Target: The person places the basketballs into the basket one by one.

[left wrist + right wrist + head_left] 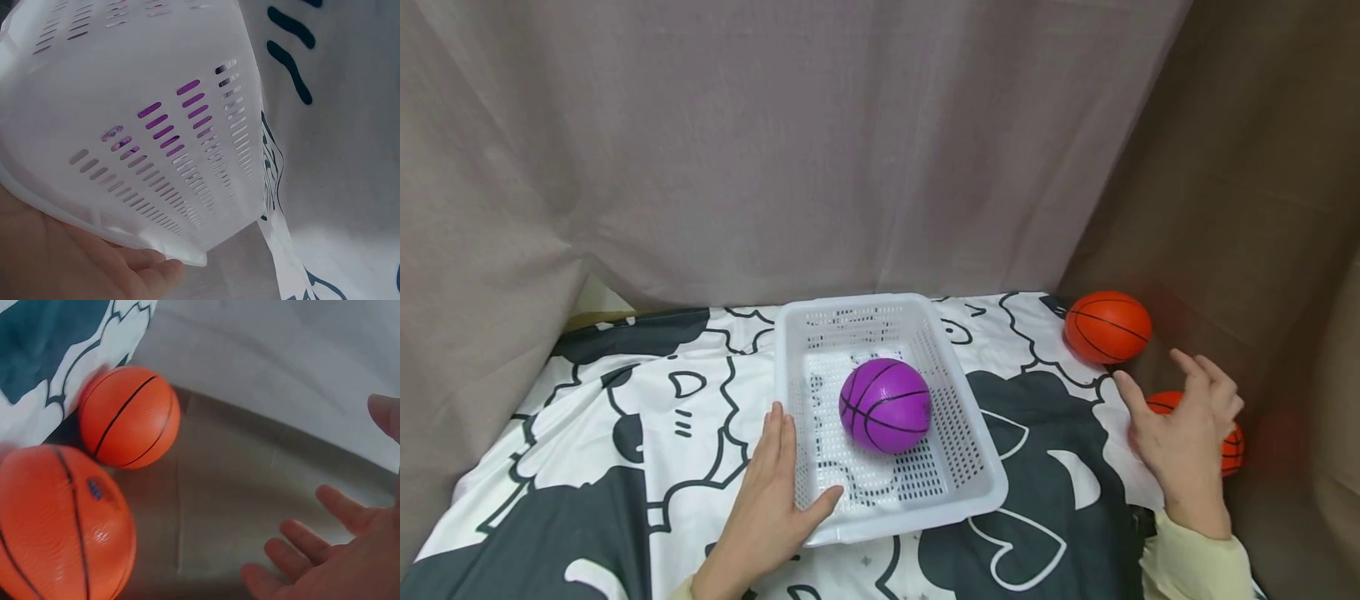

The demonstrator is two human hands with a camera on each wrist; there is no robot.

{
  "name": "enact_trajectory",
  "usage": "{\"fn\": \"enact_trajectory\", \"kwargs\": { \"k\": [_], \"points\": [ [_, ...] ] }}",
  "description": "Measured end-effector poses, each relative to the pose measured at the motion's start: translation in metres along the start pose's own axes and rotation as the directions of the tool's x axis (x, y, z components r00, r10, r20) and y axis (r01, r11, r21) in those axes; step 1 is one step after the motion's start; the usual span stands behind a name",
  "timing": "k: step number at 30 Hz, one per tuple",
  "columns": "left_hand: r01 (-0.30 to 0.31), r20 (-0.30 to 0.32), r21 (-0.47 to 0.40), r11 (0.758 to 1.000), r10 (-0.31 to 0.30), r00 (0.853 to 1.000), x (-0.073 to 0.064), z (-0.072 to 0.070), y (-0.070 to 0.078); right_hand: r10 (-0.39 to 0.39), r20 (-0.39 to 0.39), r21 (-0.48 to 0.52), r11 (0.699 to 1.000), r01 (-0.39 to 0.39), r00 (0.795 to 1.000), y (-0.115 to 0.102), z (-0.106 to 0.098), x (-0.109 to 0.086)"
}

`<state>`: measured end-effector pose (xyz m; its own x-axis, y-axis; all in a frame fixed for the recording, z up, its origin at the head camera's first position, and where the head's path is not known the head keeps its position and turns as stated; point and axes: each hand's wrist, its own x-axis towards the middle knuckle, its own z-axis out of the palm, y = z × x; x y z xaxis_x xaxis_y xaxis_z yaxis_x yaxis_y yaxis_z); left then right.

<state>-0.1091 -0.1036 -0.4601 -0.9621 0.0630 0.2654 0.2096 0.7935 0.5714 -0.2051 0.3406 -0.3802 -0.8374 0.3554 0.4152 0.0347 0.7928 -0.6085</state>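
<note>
A purple toy basketball (886,407) lies inside a white perforated plastic basket (981,483). My left hand (771,500) rests on the basket's near left rim, fingers straight along the outside and thumb over the near edge. In the left wrist view, purple shows through the slots of the basket wall (112,187). At the right, my right hand (1191,442) hovers with its fingers spread and nothing in it. Below and behind it is an orange basketball (1232,454), partly hidden by the hand. Another orange basketball (1107,327) lies farther back. Both orange balls show in the right wrist view.
A black-and-white cartoon-print cloth (700,450) covers the surface. Grey-beige curtains (850,150) hang behind it, and a brown curtain (1247,208) borders the right side, close to the orange balls.
</note>
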Motion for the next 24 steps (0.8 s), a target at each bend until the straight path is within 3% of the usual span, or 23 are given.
{"fn": "enact_trajectory", "kwargs": {
  "k": [6, 24],
  "points": [
    [-0.005, -0.003, 0.003, 1.0, 0.005, 1.0, 0.0, 0.0, 0.0, 0.098, -0.005, -0.08, 0.992, -0.099, 0.995, 0.017, 0.0, 0.0],
    [-0.033, -0.04, -0.003, 0.999, 0.033, 0.999, 0.0, 0.001, 0.0, 0.26, 0.074, -0.18, 0.953, -0.243, 0.963, 0.049, 0.01, 0.002]
  ]
}}
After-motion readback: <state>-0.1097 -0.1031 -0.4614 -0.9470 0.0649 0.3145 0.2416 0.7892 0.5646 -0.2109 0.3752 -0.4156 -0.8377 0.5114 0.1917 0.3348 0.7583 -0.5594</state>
